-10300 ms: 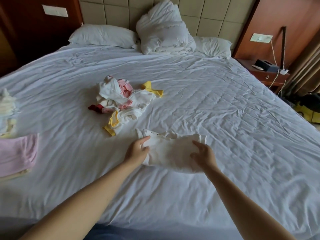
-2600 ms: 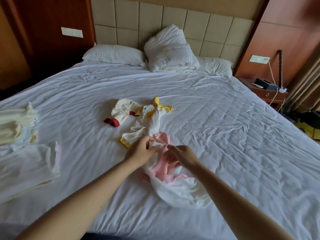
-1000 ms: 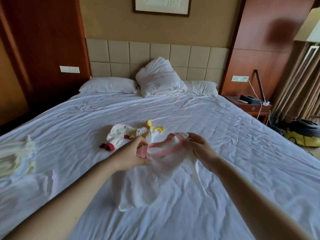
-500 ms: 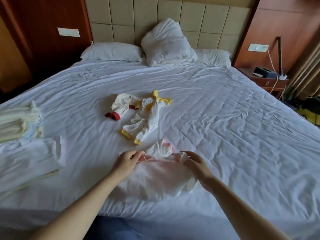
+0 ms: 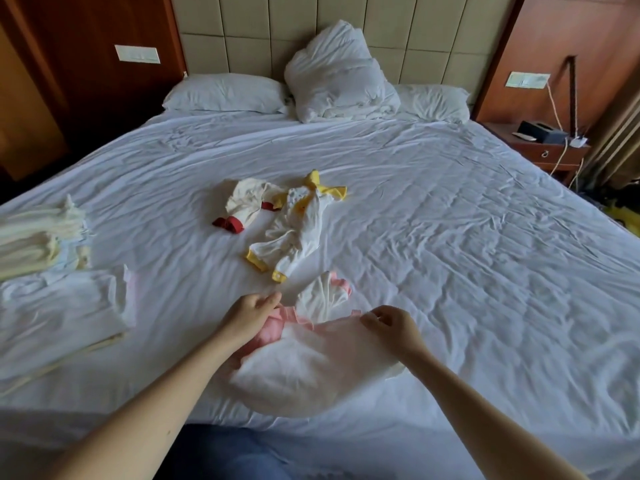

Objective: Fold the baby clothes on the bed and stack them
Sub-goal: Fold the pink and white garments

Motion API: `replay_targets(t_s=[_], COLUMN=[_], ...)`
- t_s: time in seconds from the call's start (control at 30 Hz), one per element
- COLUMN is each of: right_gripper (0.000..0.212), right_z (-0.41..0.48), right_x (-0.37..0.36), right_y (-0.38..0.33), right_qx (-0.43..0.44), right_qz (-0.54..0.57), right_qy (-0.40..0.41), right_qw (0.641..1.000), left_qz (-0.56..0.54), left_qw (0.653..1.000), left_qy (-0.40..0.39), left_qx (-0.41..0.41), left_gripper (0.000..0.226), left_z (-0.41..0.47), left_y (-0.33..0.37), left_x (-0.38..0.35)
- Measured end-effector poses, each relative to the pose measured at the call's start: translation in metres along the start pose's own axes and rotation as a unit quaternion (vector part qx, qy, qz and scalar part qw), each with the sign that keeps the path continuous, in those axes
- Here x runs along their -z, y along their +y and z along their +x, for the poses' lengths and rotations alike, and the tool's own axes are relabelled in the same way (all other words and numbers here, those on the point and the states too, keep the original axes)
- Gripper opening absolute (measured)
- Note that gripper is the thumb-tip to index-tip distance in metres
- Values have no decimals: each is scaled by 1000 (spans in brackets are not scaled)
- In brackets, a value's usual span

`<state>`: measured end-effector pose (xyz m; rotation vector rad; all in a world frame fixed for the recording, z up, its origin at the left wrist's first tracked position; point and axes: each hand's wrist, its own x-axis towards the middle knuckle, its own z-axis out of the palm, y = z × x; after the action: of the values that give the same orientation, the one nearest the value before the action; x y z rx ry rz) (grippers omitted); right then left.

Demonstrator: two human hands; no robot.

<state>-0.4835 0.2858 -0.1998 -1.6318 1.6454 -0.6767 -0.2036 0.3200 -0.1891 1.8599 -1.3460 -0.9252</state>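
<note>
White pink-trimmed garment point(image 5: 311, 368), rumpled, pinched by left hand point(image 5: 250, 314), right hand point(image 5: 393, 328).

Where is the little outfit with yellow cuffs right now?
Head view: the yellow-cuffed outfit lies centred on the bed, touching the red-cuffed garment on its left, beyond the pink-trimmed one.

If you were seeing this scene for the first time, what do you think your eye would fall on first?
First, the hands near the front edge of the bed: the left hand and right hand each grip the top edge of a white garment with pink trim lying on the sheet. Beyond it, mid-bed, lie a yellow-trimmed garment and a red-cuffed garment, both unfolded. Folded stacks sit at the far left.
</note>
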Motion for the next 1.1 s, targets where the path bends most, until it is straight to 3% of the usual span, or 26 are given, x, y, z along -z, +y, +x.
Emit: replay_targets(t_s=[0.17, 0.23, 0.3, 0.43, 0.57, 0.7, 0.83, 0.97, 1.1], right_gripper=[21, 21, 22, 12, 7, 8, 9, 10, 14], right_z=[7, 9, 12, 24, 33, 39, 46, 52, 57], right_x=[11, 14, 21, 42, 65, 87, 101, 112, 134], right_y=[-2, -7, -13, -30, -50, -69, -75, -75, -76], right_qx=[6, 18, 18, 7, -46, -94, -141, -166, -141], right_qz=[-72, -134, -202, -249, -161, -51, 99, 244, 248], right_qy=[-12, -33, -53, -110, -138, -156, -172, -186, -233], right_qw=[997, 990, 978, 962, 976, 982, 970, 937, 930], left_qz=[-24, 34, 123, 274, 236, 97, -24, -55, -22], left_qw=[996, 996, 990, 958, 965, 977, 981, 979, 978], left_qy=[-80, -84, -71, -81, -105, -156, -152, -173, -190], left_qx=[-2, -7, -8, 13, 50, 106, 119, 93, 89], left_gripper=[10, 15, 5, 30, 23, 7, 19, 21, 28], left_z=[-2, 0, 1, 3, 11, 15, 26, 34, 50], left_y=[-5, -5, 3, 32, 65, 99, 117, 134, 152], left_x=[16, 20, 24, 37, 45, 50, 54, 56, 62])
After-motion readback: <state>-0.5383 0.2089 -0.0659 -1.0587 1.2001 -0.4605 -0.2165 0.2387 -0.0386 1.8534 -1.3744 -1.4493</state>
